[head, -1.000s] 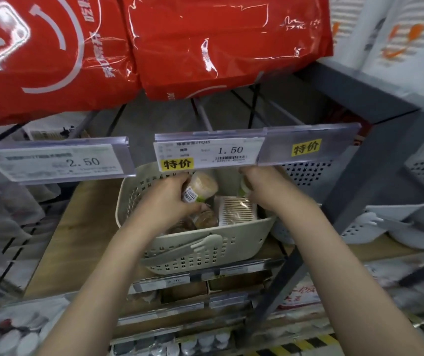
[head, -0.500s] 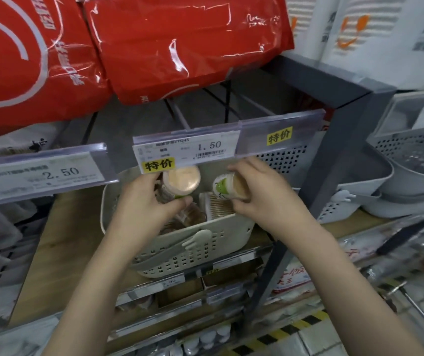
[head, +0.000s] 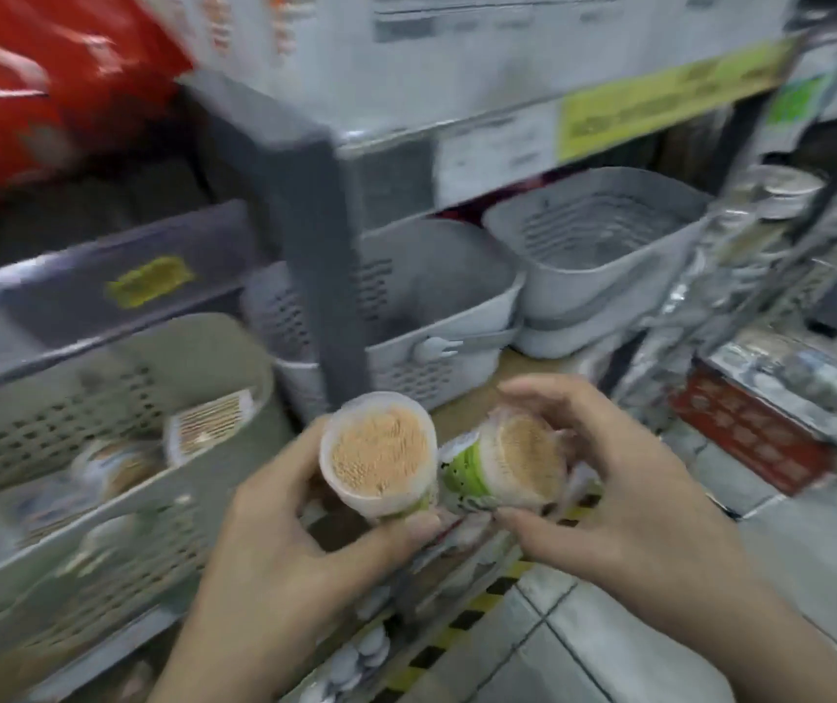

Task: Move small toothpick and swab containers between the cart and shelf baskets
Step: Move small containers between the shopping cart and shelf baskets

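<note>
My left hand grips a round toothpick container whose clear end shows the tan toothpick tips. My right hand holds a second toothpick container with a green label, lying on its side. Both containers are out in front of the shelf, side by side and almost touching. The beige perforated basket they came from sits at lower left and still holds a flat box of swabs and other round containers. The picture is blurred by motion.
A grey shelf post stands between the beige basket and two grey baskets to the right. A wire cart with packaged goods is at far right. Red bags hang at upper left. Tiled floor with striped tape lies below.
Both hands have pulled back out of the beige basket, each with a toothpick container. My view has swung right, so the basket is now at the left and the cart has come into view.
</note>
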Action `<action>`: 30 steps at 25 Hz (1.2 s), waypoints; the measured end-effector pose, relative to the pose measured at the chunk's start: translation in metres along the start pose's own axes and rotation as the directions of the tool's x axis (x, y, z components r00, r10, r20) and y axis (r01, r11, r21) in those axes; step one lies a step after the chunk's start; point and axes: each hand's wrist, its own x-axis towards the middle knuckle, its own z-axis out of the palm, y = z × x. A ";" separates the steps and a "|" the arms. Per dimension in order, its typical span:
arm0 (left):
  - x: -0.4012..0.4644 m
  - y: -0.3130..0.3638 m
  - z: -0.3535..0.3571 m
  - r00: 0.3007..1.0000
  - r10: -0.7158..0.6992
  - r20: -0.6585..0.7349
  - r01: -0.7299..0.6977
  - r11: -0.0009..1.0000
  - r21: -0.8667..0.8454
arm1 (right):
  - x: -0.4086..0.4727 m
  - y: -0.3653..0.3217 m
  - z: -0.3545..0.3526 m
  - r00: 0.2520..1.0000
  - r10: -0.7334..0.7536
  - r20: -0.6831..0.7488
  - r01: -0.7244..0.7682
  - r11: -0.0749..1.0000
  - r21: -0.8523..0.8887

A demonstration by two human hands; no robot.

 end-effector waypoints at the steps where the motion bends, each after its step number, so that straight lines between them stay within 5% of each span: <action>1: 0.009 0.000 0.024 0.999 0.000 0.044 0.001 0.999 -0.032 | -0.009 0.017 -0.018 0.998 0.053 -0.038 -0.052 0.998 0.020; 8: 0.079 0.008 0.235 0.928 -0.015 0.373 0.130 0.949 -0.287 | -0.086 0.128 -0.167 0.870 0.361 -0.336 -0.328 0.932 0.153; 13: 0.114 0.016 0.354 0.841 -0.039 0.539 0.196 0.951 -0.238 | -0.119 0.195 -0.237 0.739 0.526 -0.420 -0.434 0.850 0.299; 30: 0.365 -0.013 0.656 0.688 -0.135 0.713 0.211 0.977 -0.019 | -0.018 0.439 -0.436 0.499 0.720 -0.482 -0.561 0.693 0.454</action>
